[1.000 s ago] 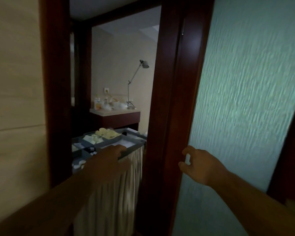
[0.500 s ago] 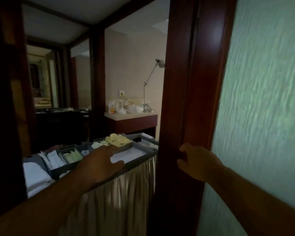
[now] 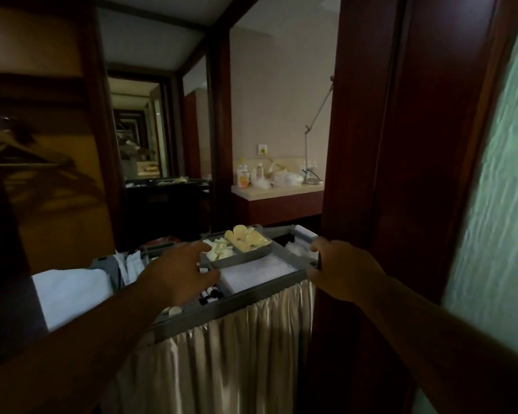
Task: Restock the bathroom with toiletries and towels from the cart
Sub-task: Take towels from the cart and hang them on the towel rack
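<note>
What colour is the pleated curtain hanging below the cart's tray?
The curtain is shiny pale beige, almost champagne; the head view shows it best.

Only the forearms and hands are in view. Left forearm: uncovered from the bottom-left corner to the wrist. Left hand: bare, seen from the back, knuckles and thumb showing. Right forearm: uncovered from the bottom-right corner to the wrist. Right hand: bare, back of hand and thumb showing, fingertips partly hidden. Dim light, both arms mostly in shadow. Wrists and nails too dark to read.
</note>
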Motion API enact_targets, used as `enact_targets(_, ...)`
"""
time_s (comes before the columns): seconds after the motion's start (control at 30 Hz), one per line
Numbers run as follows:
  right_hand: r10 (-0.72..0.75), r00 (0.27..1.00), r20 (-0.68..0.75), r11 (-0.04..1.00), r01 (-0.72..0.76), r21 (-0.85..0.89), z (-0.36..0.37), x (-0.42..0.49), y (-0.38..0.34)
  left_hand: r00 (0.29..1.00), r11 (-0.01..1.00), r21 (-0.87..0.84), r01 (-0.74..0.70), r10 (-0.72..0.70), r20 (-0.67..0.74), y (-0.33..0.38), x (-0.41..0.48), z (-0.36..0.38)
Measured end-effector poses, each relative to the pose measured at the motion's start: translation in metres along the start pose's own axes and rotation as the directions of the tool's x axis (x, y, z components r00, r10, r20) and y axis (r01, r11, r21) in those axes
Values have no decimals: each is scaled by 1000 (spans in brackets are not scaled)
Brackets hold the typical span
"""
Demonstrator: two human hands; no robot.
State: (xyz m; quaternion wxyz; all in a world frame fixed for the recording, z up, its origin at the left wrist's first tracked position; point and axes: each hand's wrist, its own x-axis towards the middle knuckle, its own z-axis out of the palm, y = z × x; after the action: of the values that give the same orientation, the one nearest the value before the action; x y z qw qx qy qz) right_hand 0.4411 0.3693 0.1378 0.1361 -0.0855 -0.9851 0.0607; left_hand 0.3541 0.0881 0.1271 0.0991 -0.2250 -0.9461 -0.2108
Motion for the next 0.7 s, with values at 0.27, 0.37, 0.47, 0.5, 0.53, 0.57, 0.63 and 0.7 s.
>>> enact_targets(0.27, -47, 998, -31, 998, 46, -40, 7, 70, 6, 1000, 1000, 30, 8, -8, 21, -1, 79, 20)
enact_targets(0.37, -73, 995, -72, 985, 60, -164, 1, 104, 8, 1000, 1000, 12, -15, 15, 6, -8, 114, 27)
enact_targets(0.47, -90, 988, -129, 984, 68, -164, -3, 143, 2, 1000, 1000, 19, 11, -10, -17, -29, 148, 28)
enact_targets(0.5, -92, 986, -136, 987, 72, -145, 2, 155, -2, 999, 999, 19, 27, -27, -26, -40, 157, 29)
enact_targets(0.53, -99, 986, -135, 987, 80, -137, 9, 166, -6, 999, 999, 22, 47, -47, -26, -52, 164, 30)
enact_targets(0.57, -110, 987, -121, 985, 92, -144, 19, 176, -12, 998, 998, 27, 63, -62, -29, -65, 170, 31)
enact_targets(0.63, -149, 986, -72, 973, 134, -186, 42, 196, -26, 996, 995, 44, 91, -90, -20, -92, 177, 31)
enact_targets(0.7, -204, 979, -31, 957, 192, -216, 60, 219, -44, 993, 991, 54, 120, -118, -30, -118, 182, 29)
